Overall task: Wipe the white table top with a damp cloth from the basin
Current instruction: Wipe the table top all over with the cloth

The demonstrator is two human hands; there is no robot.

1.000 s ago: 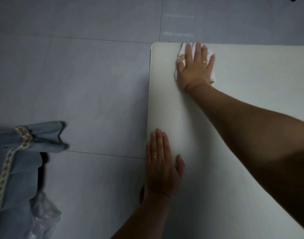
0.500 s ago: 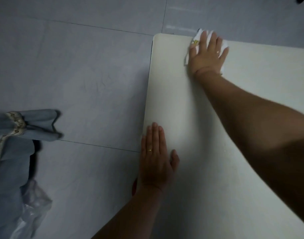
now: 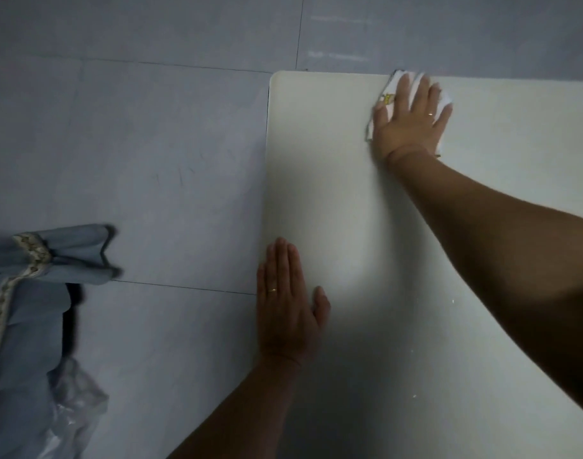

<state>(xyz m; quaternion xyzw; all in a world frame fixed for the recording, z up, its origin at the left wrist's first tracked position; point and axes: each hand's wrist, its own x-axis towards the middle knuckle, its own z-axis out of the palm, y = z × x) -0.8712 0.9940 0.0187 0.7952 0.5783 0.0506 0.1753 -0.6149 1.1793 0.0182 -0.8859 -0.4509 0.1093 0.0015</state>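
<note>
The white table top (image 3: 333, 180) fills the right half of the view, its rounded far-left corner near the top middle. My right hand (image 3: 411, 122) lies flat, fingers spread, pressing a white cloth (image 3: 387, 96) with a small yellow print against the table's far edge. Most of the cloth is hidden under the palm. My left hand (image 3: 288, 303) rests flat on the table's left edge with fingers together and nothing in it. A few white specks dot the table near my right forearm. No basin is in view.
Grey floor tiles (image 3: 134, 154) spread to the left and beyond the table. A light blue garment with patterned trim (image 3: 28, 293) and a crumpled clear plastic bag (image 3: 74, 412) sit at the lower left.
My right hand has slid the cloth to the right along the far edge of the table. My left hand has stayed flat at the left edge.
</note>
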